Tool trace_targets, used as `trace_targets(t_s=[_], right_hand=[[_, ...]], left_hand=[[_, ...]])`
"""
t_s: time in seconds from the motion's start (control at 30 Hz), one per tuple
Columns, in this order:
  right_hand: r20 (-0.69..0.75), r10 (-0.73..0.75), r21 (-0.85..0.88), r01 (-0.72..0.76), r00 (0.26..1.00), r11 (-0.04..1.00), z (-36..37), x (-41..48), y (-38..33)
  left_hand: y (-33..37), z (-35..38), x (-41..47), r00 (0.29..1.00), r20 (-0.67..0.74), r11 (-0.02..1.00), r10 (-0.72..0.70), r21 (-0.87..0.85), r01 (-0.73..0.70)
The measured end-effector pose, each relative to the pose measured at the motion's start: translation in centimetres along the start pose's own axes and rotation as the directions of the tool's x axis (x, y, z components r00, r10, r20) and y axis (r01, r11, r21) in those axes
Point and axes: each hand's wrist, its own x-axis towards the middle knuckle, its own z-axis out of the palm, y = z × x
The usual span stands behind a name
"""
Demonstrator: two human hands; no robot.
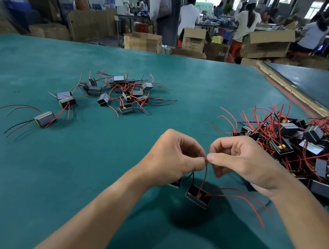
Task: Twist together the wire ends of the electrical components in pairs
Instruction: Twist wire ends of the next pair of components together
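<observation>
Progress partway, by my guess: left hand (175, 156) and right hand (241, 159) pinch red wire (204, 175) ends together, component (197, 199) dangling just below them. Far beyond left hand, pile (127, 97) looks done; bigger heap (313, 133) beside right hand seemingly awaits.

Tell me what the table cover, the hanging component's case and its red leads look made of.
Table cover: looks like matte teal felt or rubber mat; no glare, faint scuffs.
Component case: seemingly grey metal or taped shell; dull sheen.
Red leads: flexible insulated wire, plastic or silicone jacket; they curve loosely.
</observation>
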Motion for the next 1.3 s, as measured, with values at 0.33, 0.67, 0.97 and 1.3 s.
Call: trace_targets(t_s=[0.33, 0.67, 0.97, 1.3], right_hand=[[0.078, -0.177, -0.221, 0.190, 0.981, 0.957, -0.1, 0.4, 0.6], [0.014, -0.269, -0.367, 0.255, 0.963, 0.895, -0.1, 0.8, 1.6], [-0.089, -0.223, -0.333, 0.182, 0.971, 0.925, 0.7, 0.9, 1.6], [-0.131, -0.075, -0.229, 0.044, 0.989, 0.972, 0.7, 0.9, 1.3]], left_hand=[[0.3, -0.8, 0.1, 0.994, 0.073, 0.995, -0.085, -0.041, 0.089], [-0.1, -1.3, 0.5, 0.953, 0.186, 0.959, -0.240, -0.110, 0.262], [-0.5, -0.9, 0.7, 0.980, -0.012, 0.980, -0.197, 0.001, 0.197], [-0.6, -0.1, 0.1, 0.980, -0.099, 0.942, 0.170, 0.309, -0.132]])
